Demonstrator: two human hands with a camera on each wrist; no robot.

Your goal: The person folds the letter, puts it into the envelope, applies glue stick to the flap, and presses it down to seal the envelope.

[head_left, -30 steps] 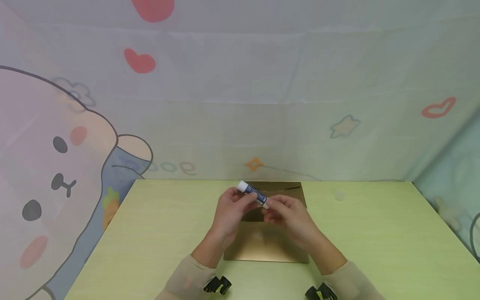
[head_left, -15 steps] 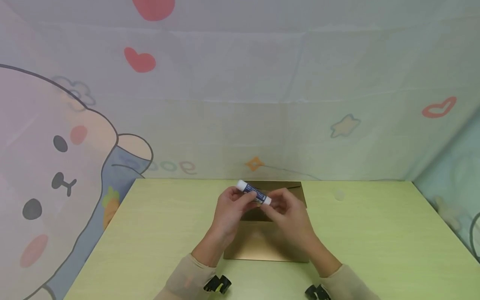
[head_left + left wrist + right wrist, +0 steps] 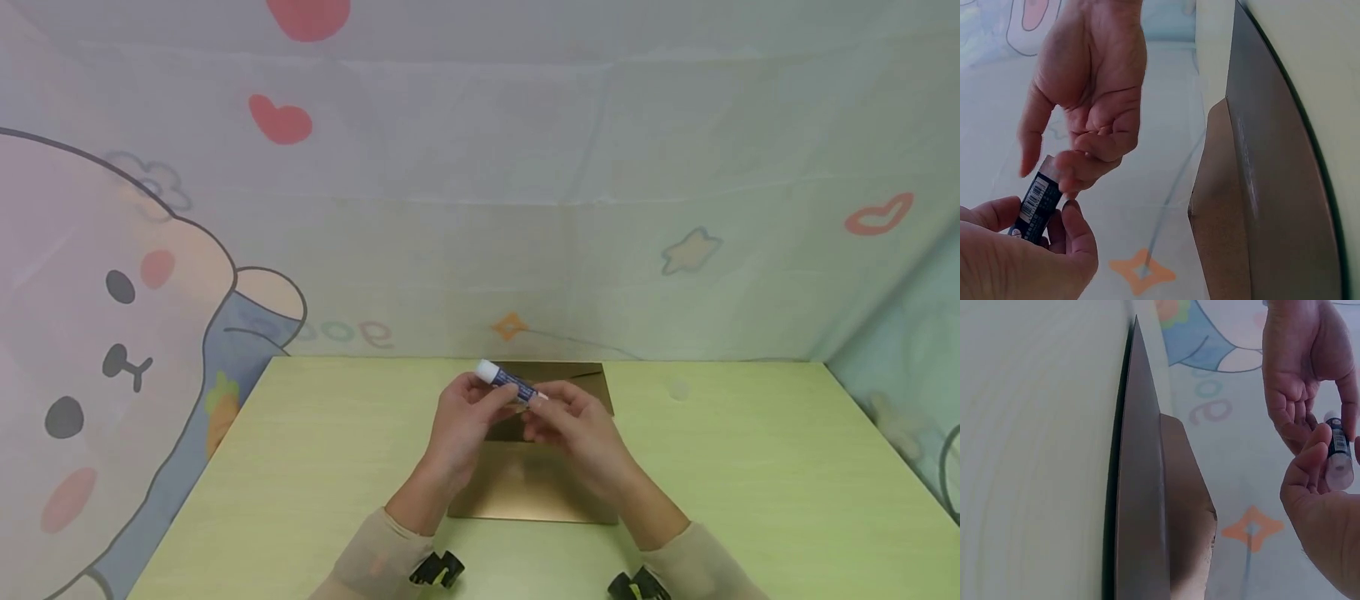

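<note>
A glue stick with a dark blue label and white ends is held up at a tilt above the table. My left hand pinches its middle, the thumb lying across the label. With thumb and fingertips, my right hand holds the lower right end, which is mostly covered in the head view. A barcode shows on the stick's label in the left wrist view. Beneath both hands lies a brown-gold envelope, its flap raised in the wrist views; the hands hide part of it.
A small round whitish thing, too faint to identify, lies on the table right of the envelope. The pale yellow-green table ends at a printed cloth backdrop. A dark cable hangs at the right edge.
My right hand loosened from the glue stick's lower end, baring the white tip half a second ago, then closed on it again. My left hand and the envelope have stayed nearly still.
</note>
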